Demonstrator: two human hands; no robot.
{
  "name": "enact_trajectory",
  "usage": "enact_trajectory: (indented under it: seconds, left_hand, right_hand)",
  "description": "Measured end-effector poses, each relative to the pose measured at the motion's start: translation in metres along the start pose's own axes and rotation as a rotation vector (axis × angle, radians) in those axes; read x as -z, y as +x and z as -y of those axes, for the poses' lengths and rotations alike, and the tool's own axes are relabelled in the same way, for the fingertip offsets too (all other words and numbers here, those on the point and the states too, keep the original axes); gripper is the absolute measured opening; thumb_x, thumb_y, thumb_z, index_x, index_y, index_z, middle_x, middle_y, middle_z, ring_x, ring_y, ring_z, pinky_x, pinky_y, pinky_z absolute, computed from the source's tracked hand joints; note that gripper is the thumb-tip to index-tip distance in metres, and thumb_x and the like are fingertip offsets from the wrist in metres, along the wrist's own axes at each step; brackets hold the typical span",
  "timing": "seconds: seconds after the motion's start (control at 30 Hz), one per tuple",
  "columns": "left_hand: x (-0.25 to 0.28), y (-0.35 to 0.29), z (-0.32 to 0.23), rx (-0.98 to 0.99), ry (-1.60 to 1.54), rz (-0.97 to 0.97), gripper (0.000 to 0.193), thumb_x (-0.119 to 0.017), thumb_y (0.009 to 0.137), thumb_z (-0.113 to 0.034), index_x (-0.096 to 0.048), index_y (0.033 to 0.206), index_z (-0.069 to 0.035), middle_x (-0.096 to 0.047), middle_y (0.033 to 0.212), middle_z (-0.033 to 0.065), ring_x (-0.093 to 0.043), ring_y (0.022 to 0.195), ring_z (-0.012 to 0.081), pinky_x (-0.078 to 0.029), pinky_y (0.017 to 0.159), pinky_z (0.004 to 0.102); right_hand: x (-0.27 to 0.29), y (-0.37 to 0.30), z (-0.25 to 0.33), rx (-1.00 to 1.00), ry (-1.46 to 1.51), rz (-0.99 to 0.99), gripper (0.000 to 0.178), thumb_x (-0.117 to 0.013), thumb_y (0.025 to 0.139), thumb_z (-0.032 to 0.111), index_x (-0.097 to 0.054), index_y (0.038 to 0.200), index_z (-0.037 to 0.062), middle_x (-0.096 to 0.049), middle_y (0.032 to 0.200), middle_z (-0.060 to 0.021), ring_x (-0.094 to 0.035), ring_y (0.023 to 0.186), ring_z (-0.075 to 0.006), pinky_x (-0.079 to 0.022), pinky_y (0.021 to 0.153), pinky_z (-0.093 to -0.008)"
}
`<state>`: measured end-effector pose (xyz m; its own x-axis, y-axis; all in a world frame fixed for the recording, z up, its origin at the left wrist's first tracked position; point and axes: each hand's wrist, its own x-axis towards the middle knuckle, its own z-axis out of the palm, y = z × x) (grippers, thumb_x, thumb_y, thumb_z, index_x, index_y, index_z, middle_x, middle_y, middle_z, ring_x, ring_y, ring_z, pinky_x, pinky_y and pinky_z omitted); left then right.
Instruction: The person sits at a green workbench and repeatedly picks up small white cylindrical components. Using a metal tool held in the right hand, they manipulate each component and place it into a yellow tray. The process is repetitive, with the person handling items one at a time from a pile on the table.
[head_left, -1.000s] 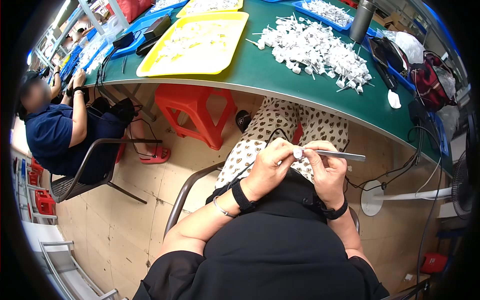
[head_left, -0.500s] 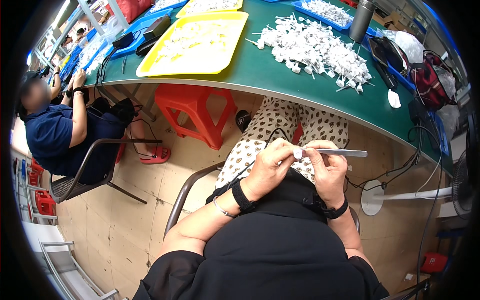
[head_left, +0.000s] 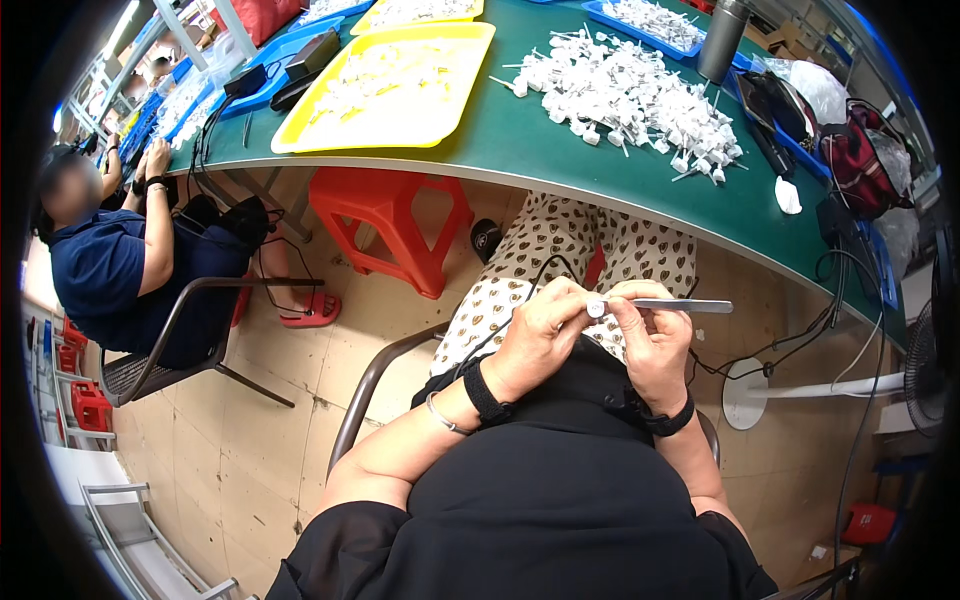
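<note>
Above my lap, my left hand [head_left: 550, 325] pinches a small white plastic part [head_left: 596, 308] with a round face. Close beside it, my right hand [head_left: 655, 335] is closed on metal tweezers [head_left: 695, 306], whose blunt end sticks out to the right. The tweezers' tips meet the white part between my fingers, where the fingertips hide the detail. On the green table [head_left: 450, 170] ahead lies a large heap of similar white parts [head_left: 620, 95] with thin grey stems. A yellow tray [head_left: 440, 125] to its left carries more small pieces.
A dark cylindrical bottle [head_left: 724, 42] stands beyond the heap, near blue trays and a plaid bag [head_left: 862, 165]. A red stool [head_left: 395, 225] is under the table. At the left a co-worker [head_left: 110, 265] sits. A white fan stand [head_left: 745, 395] and cables are on the right.
Both hands stay nearly in place, with the white part and tweezers held as before. Only a very slight shift shows.
</note>
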<state>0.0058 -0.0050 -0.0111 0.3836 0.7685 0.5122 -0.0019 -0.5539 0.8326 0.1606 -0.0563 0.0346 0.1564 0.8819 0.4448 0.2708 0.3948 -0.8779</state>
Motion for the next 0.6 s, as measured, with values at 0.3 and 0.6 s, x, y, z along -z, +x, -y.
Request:
enact_trajectory:
  seconds: [0.3,0.6]
  left_hand:
    - [0.000,-0.002,0.003,-0.014,0.002,-0.003,0.021,-0.070,0.089,0.004,-0.072,0.108,-0.004,-0.065,0.093,0.0096,-0.066,0.082,0.0246,-0.053,0.071,0.0326]
    - [0.002,0.000,0.007,0.011,-0.076,0.007,0.018,-0.068,0.093,0.004,-0.072,0.109,-0.002,-0.066,0.095,0.0098,-0.068,0.084,0.0219,-0.056,0.074,0.0305]
  right_hand:
    - [0.002,0.007,0.002,0.246,-0.256,0.059,0.005,-0.072,0.090,0.000,-0.070,0.095,0.0002,-0.070,0.087,-0.0113,-0.067,0.074,-0.0234,-0.053,0.067,-0.0331]
    - [0.002,0.003,0.003,0.066,-0.079,0.045,0.007,-0.071,0.093,0.000,-0.071,0.100,-0.0021,-0.071,0.091,-0.0098,-0.070,0.080,-0.0176,-0.056,0.073,-0.0288]
